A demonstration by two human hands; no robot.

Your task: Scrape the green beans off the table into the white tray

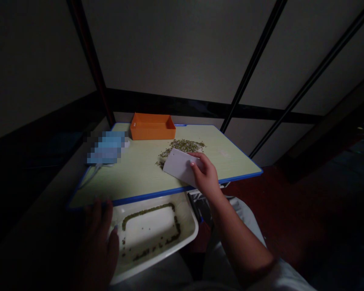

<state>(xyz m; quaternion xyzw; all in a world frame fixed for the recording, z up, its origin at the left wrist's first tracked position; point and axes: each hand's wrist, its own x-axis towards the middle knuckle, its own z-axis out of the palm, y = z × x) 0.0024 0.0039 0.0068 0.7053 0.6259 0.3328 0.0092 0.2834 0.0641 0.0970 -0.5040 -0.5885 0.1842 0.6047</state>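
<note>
Dim room, pale wall panels split by dark strips, and a small pale green tabletop with a blue rim (145, 178) juts out over the lap. The right hand (206, 176) is clamped on a flat white plastic scraper card (179, 165), fingers curled over its near right corner, card tilted with its far edge down on the surface. Just beyond that edge, ahead of the fingertips, lies a loose scatter of small green beans (183, 146), some trailing left along the card's side. Farther off, beyond the beans and left of the fingers, sits a shallow orange plastic box (152, 127) at the back edge. The left hand (99, 238) grips the left rim of a white rectangular tray (188, 238) held under the near blue rim, a ring of beans inside it. Bare tabletop opens left of the card; a blurred blue patch (107, 148) occupies the far left corner.
</note>
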